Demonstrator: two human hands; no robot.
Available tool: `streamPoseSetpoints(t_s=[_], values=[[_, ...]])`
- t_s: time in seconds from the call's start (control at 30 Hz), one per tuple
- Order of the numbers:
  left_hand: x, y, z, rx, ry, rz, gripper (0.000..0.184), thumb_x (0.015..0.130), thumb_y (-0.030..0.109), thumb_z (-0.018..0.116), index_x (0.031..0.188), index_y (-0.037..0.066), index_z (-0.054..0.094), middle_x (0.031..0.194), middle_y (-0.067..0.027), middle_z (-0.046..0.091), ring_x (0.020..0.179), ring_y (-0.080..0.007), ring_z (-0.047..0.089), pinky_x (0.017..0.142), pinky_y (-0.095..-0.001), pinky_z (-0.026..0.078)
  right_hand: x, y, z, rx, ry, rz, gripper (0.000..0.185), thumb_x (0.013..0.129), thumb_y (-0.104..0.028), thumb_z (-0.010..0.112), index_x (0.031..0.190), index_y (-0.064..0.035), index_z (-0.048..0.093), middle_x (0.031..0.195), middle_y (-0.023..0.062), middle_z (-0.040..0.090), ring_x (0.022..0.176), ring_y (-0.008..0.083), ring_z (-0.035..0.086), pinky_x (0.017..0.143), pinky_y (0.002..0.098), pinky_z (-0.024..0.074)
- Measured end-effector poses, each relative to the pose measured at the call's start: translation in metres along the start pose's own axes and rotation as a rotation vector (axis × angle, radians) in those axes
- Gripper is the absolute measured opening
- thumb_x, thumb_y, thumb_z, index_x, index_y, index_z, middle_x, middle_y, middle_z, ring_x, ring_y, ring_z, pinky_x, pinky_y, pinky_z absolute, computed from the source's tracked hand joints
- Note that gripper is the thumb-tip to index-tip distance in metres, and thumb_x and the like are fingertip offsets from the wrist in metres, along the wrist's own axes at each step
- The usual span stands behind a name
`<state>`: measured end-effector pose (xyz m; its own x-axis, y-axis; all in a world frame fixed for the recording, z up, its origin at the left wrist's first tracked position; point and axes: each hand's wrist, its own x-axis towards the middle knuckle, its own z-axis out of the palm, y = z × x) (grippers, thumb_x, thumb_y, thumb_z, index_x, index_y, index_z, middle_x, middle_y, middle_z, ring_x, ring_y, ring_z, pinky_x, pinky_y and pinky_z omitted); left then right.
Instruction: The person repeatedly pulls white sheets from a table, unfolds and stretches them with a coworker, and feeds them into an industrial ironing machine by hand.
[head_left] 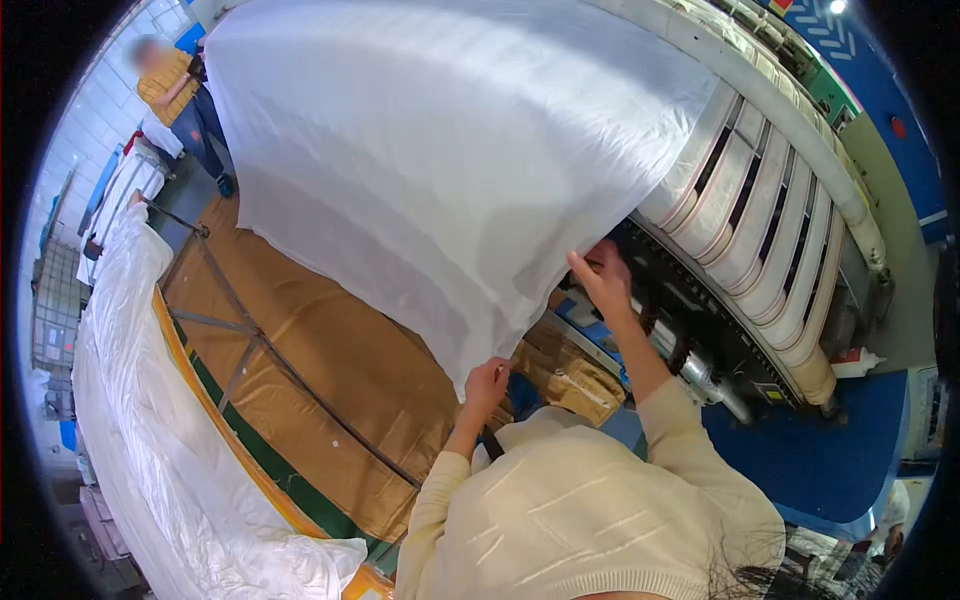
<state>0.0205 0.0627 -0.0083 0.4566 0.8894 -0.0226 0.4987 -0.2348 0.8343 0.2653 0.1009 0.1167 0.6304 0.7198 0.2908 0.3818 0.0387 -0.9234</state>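
White, smooth fabric sheet (450, 150) fills the space ahead of you, and its near end narrows toward your body, where both your hands are. Your left hand (487, 383) is clamped on the near edge, fingers curled together just beside the lowest corner, whose tip hangs below and to the left of them. That grip probably keeps the corner from dropping onto the creased brown sheeting (390, 380) below; the folds running down to your fist suggest some pull there.

Your right hand (603, 277) is higher and further out along the right edge, thumb against or very near the fabric and the other fingers bent behind it. You can't tell from this view whether they pinch the cloth. With the hands spaced apart, the edge between them looks guided rather than left to bunch.

Further up, the sheet's right side meets the machine's pale, red-edged fabric bands (740, 265), which likely bear part of its weight. To your left, a dark metal bar frame (260, 339) stands between the brown sheeting and a long white cloth heap (130, 400). Beyond the far left corner stands a person in a yellow top (175, 95).
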Motion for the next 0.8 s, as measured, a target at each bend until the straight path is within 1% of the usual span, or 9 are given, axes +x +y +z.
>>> streamPoseSetpoints(t_s=[0.03,0.2,0.3,0.33,0.43,0.6,0.67,0.73,0.8], values=[[0.003,0.001,0.000,-0.006,0.002,-0.009,0.014,0.082,0.014,0.057,0.092,0.007,0.063,0.062,-0.0111,0.058,0.054,-0.0258,0.055,0.051,-0.0345,0.043,0.006,0.002,0.006,-0.032,-0.149,0.015,0.039,0.077,-0.037,0.068,0.082,0.0020,0.062,0.068,0.0078,0.063,0.061,0.0180,0.058,0.053,0.0301,0.0435],[0.037,-0.014,0.000,0.137,0.152,0.040,0.016,0.081,0.016,0.059,0.094,0.008,0.062,0.067,-0.0106,0.061,0.061,-0.0273,0.058,0.056,-0.0370,0.045,0.018,0.000,0.024,-0.378,-0.419,0.164,0.038,0.081,-0.035,0.064,0.088,0.0024,0.062,0.074,0.0066,0.064,0.063,0.0165,0.060,0.054,0.0307,0.0445],[0.052,0.002,-0.006,0.199,0.169,-0.045,0.019,0.079,0.017,0.059,0.097,0.010,0.060,0.070,-0.0124,0.061,0.069,-0.0305,0.059,0.061,-0.0409,0.046,-0.010,-0.017,0.019,0.083,-0.406,0.016,0.036,0.084,-0.032,0.061,0.091,0.0034,0.062,0.080,0.0064,0.065,0.066,0.0151,0.061,0.055,0.0301,0.0459],[0.056,0.007,-0.006,0.201,0.172,-0.049,0.019,0.079,0.017,0.059,0.097,0.010,0.060,0.070,-0.0124,0.061,0.069,-0.0305,0.059,0.061,-0.0409,0.046,-0.016,-0.027,0.014,0.086,-0.410,0.015,0.036,0.084,-0.032,0.061,0.091,0.0034,0.062,0.080,0.0064,0.065,0.066,0.0151,0.061,0.055,0.0301,0.0459],[0.071,0.020,-0.007,0.266,0.176,0.227,0.021,0.078,0.016,0.058,0.099,0.010,0.058,0.077,-0.0141,0.062,0.075,-0.0333,0.059,0.063,-0.0436,0.046,-0.026,-0.064,-0.002,0.517,-0.413,0.419,0.036,0.087,-0.033,0.057,0.091,0.0018,0.063,0.082,0.0043,0.065,0.067,0.0119,0.059,0.058,0.0284,0.0469],[0.084,0.004,-0.010,0.385,0.130,0.144,0.015,0.078,0.013,0.056,0.092,0.009,0.057,0.080,-0.0146,0.061,0.076,-0.0353,0.057,0.064,-0.0449,0.046,-0.012,-0.067,-0.007,0.501,-0.437,0.365,0.034,0.086,-0.034,0.058,0.091,-0.0014,0.064,0.082,0.0029,0.064,0.071,0.0092,0.059,0.062,0.0251,0.0476],[0.075,-0.007,-0.020,0.568,-0.026,0.325,0.008,0.077,0.009,0.054,0.084,0.007,0.054,0.078,-0.0141,0.058,0.077,-0.0357,0.055,0.061,-0.0443,0.046,-0.003,-0.040,-0.006,0.467,-0.384,0.314,0.032,0.087,-0.033,0.057,0.088,-0.0024,0.064,0.082,0.0013,0.064,0.074,0.0090,0.058,0.064,0.0230,0.0464],[0.063,-0.015,-0.031,0.501,0.021,0.360,0.006,0.076,0.008,0.054,0.082,0.007,0.053,0.074,-0.0134,0.056,0.076,-0.0354,0.055,0.061,-0.0437,0.046,0.008,-0.004,-0.004,0.474,-0.309,0.282,0.027,0.088,-0.029,0.057,0.088,-0.0028,0.064,0.083,0.0001,0.063,0.073,0.0083,0.058,0.064,0.0232,0.0457],[0.045,-0.023,-0.048,0.425,0.053,0.406,0.005,0.076,0.006,0.053,0.080,0.007,0.052,0.071,-0.0127,0.054,0.075,-0.0351,0.054,0.060,-0.0432,0.045,0.002,-0.002,0.003,0.528,-0.308,0.267,0.025,0.087,-0.026,0.058,0.088,-0.0019,0.064,0.080,-0.0004,0.062,0.070,0.0076,0.055,0.062,0.0235,0.0444]])
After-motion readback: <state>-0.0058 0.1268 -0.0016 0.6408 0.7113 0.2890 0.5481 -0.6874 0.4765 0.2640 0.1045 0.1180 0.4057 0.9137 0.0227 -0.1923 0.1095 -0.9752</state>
